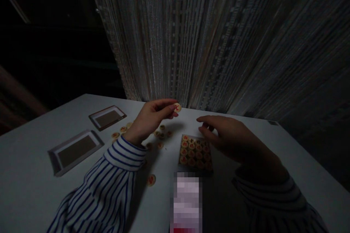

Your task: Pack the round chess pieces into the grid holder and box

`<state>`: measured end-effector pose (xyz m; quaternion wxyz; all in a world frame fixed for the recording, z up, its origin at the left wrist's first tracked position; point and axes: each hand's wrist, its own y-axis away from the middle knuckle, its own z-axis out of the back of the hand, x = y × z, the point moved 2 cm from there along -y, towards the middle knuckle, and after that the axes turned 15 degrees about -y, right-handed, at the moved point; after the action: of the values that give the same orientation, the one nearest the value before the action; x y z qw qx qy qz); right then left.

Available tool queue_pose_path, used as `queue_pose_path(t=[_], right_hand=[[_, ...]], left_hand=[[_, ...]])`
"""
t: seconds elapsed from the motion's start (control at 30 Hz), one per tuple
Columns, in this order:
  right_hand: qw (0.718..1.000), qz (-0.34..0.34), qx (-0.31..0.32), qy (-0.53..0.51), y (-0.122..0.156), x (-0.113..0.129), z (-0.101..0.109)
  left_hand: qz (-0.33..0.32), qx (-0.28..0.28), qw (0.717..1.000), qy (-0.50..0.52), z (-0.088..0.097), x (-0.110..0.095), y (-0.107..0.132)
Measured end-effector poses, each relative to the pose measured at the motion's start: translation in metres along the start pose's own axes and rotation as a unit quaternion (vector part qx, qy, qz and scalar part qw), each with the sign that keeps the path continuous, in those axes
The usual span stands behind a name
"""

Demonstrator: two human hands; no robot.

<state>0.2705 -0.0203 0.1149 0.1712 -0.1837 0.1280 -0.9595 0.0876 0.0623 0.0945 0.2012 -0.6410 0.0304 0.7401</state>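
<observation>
My left hand (151,118) is raised above the white table (32,182) and pinches a round wooden game piece (177,107) with a red mark between thumb and fingers. My right hand (228,136) hovers over the right edge of a small box (195,153) filled with rows of similar round pieces; its fingers are loosely curled and apart, holding nothing I can see. Several loose pieces (161,134) lie on the table under my left hand, and one piece (151,180) lies nearer to me. Both sleeves are striped.
Two shallow rectangular trays (75,151) (107,117) lie on the left part of the table. A beaded string curtain (218,43) hangs behind the table's far edge. The room is dark. A blurred pinkish object (187,200) sits at the near edge.
</observation>
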Motion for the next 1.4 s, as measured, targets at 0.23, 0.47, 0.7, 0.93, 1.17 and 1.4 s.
queue_pose_path(t=[0.23, 0.47, 0.7, 0.93, 1.17, 1.4], right_hand=[[0.994, 0.018, -0.107, -0.033, -0.008, -0.006, -0.007], [0.982, 0.062, -0.136, -0.113, -0.018, -0.002, -0.012], [0.983, 0.087, -0.082, -0.139, -0.022, -0.012, -0.021], [0.981, 0.106, -0.09, -0.136, -0.021, -0.009, -0.024], [0.982, 0.108, -0.088, -0.126, -0.022, -0.007, -0.023], [0.985, 0.102, -0.08, -0.11, -0.023, -0.006, -0.026]], left_hand=[[0.039, 0.089, 0.995, 0.003, -0.005, 0.011, -0.006], [0.054, 0.129, 0.99, 0.032, -0.011, 0.017, -0.005], [0.071, 0.115, 0.991, 0.014, -0.018, 0.021, -0.007], [0.055, 0.119, 0.991, -0.011, -0.02, 0.019, -0.006], [0.049, 0.126, 0.991, -0.015, -0.019, 0.014, -0.004], [0.053, 0.12, 0.99, -0.041, -0.02, 0.016, -0.005]])
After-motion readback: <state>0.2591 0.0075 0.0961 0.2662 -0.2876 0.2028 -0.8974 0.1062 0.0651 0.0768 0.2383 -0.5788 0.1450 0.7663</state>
